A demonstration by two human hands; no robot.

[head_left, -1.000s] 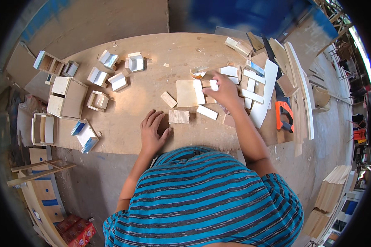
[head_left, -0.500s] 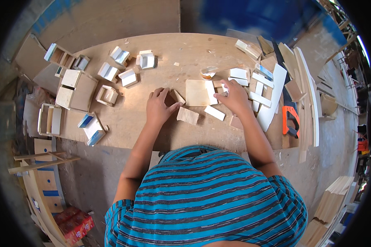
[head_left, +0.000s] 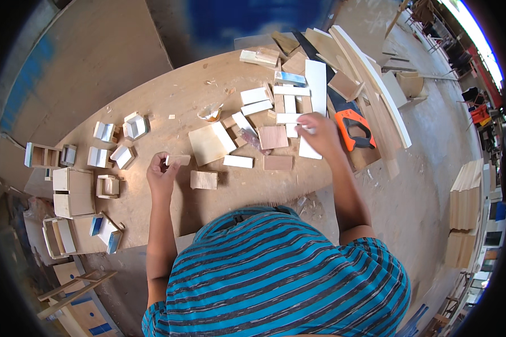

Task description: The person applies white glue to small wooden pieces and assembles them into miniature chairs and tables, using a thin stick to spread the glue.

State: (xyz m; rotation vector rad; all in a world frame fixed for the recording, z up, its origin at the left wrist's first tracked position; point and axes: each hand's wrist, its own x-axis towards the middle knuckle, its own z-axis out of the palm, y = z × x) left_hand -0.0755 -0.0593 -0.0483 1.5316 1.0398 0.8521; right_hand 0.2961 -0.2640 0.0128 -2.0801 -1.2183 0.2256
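Note:
My left hand point(head_left: 162, 171) is closed on a small wooden block point(head_left: 177, 160), pinched between thumb and fingers just above the table. Beneath it and to the right lies a rough wooden block point(head_left: 204, 180). My right hand point(head_left: 320, 135) hovers over the white strips at the right, slightly blurred, thumb and fingers apart. The nearest one is a white strip point(head_left: 288, 118). Between my hands lie a square wooden panel point(head_left: 209, 145), a white piece point(head_left: 238, 162) and two brownish blocks, one of them a squarish block point(head_left: 274, 136).
Small wooden miniature furniture pieces, such as a little chair point(head_left: 135, 126) and a cabinet point(head_left: 73, 192), stand at the left of the table point(head_left: 152, 101). An orange-handled saw point(head_left: 355, 130) lies at the right beside long boards point(head_left: 371, 84). A small bowl point(head_left: 211, 114) sits near the middle.
The view has swung to the right. My left hand has picked up the small wooden block from beside the square panel. My right hand has moved right, away from the panel, to the white strips.

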